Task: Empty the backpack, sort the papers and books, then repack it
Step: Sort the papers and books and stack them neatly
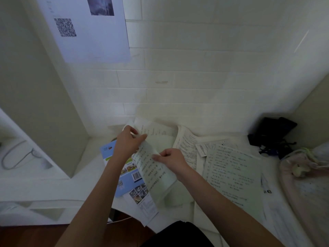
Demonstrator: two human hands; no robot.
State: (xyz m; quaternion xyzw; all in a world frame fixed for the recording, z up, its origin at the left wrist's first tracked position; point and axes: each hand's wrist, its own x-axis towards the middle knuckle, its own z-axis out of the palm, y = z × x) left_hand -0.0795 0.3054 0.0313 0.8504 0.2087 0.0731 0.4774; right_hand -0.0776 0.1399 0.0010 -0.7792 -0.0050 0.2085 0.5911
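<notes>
Both hands pinching one printed sheet (153,168), left hand (129,140) at its far edge, right hand (171,160) mid-page, above blue book (122,168) on surface (89,175); risk of creasing or tearing under opposed pulls.

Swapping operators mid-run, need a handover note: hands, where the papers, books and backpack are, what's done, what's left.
Left hand: pinches the far end of a printed sheet.
Right hand: pinches the same sheet at its right edge; the sheet is lifted over the desk.
Blue book: flat on the desk under the sheet, with a second book or booklet below it.
Loose papers: spread to the right, overlapping, unsorted.
Pink backpack: far right, on the desk.
Done: papers and books are out.
Left: finish sorting, repack. Cannot tell whether the backpack is fully empty.
</notes>
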